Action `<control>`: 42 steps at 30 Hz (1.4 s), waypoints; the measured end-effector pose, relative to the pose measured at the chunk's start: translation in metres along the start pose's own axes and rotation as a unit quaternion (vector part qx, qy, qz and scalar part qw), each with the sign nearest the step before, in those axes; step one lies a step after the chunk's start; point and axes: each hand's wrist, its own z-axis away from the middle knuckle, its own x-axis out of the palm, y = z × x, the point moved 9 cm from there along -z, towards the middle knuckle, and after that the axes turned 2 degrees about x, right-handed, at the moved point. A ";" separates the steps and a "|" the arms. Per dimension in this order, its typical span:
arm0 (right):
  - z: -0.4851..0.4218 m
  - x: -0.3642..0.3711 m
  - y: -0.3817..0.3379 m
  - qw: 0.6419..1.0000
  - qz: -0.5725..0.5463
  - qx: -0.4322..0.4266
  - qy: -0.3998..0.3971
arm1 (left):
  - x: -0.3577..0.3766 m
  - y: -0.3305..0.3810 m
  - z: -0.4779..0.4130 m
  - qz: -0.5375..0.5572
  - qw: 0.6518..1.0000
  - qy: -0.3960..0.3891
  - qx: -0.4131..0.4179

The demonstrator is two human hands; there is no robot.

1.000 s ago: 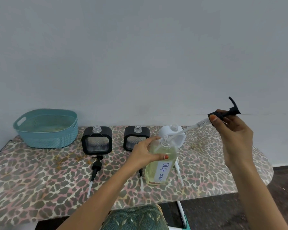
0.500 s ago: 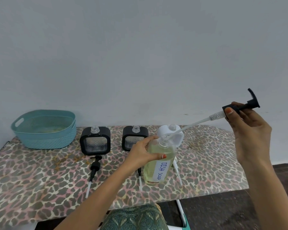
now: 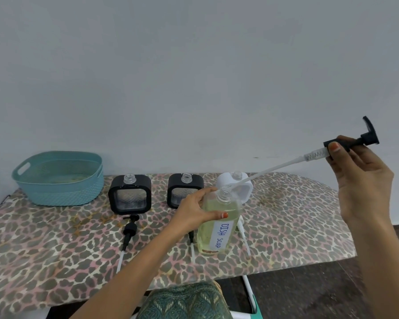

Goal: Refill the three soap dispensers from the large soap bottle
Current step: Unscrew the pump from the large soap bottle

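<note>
Head view. Far to the left of the left hand, a teal woven-look plastic basket (image 3: 58,178) sits on the leopard-print covered board (image 3: 55,249). Nearer it stands a black square soap dispenser with a clear window (image 3: 130,194), neck uncapped. Its black pump (image 3: 129,229) lies in front, so the mouth is free for filling. A second black dispenser (image 3: 182,187) is just behind the hand, also open.

Left hand (image 3: 194,210) wraps the shoulder of the large clear bottle of yellow-green soap (image 3: 217,229), labelled DISH SOAP, thumb across the front, bracing it upright on the board. Just behind the bottle is a white square dispenser (image 3: 244,187), uncapped.

Right hand (image 3: 364,180), high and well right of the bottle, pinches the collar of the bottle's black pump head (image 3: 367,135). The long white dip tube (image 3: 274,168) slants down with its tip at the bottle mouth, likely so drips fall back in. No pouring yet.
</note>
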 end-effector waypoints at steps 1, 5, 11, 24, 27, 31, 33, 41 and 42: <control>0.001 0.000 0.003 1.000 0.007 0.003 -0.002 | 0.000 0.001 0.000 -0.001 1.000 -0.001 0.001; 0.001 -0.003 0.009 1.000 -0.006 0.017 0.007 | 0.000 0.002 0.001 -0.005 1.000 0.001 0.000; -0.001 -0.011 0.017 0.999 -0.027 0.038 0.026 | 0.000 0.007 0.002 0.000 1.000 0.002 0.007; -0.025 -0.142 0.123 0.969 0.082 0.150 0.181 | 0.002 0.009 0.002 0.019 1.000 -0.005 0.017; -0.018 -0.174 0.161 0.947 0.131 0.208 0.208 | 0.002 0.007 0.002 0.037 0.999 0.000 0.012; 0.001 -0.193 0.203 0.921 0.185 0.276 0.204 | 0.001 0.005 0.001 0.047 0.999 0.004 0.013; 0.009 -0.195 0.218 0.910 0.211 0.296 0.198 | 0.002 0.005 0.001 0.048 0.999 0.004 0.015; 0.016 -0.199 0.245 0.874 0.319 0.312 0.191 | 0.003 0.004 -0.001 0.055 0.998 0.003 0.011; 0.016 -0.200 0.248 0.873 0.325 0.310 0.190 | 0.003 0.004 -0.001 0.054 0.998 0.003 0.011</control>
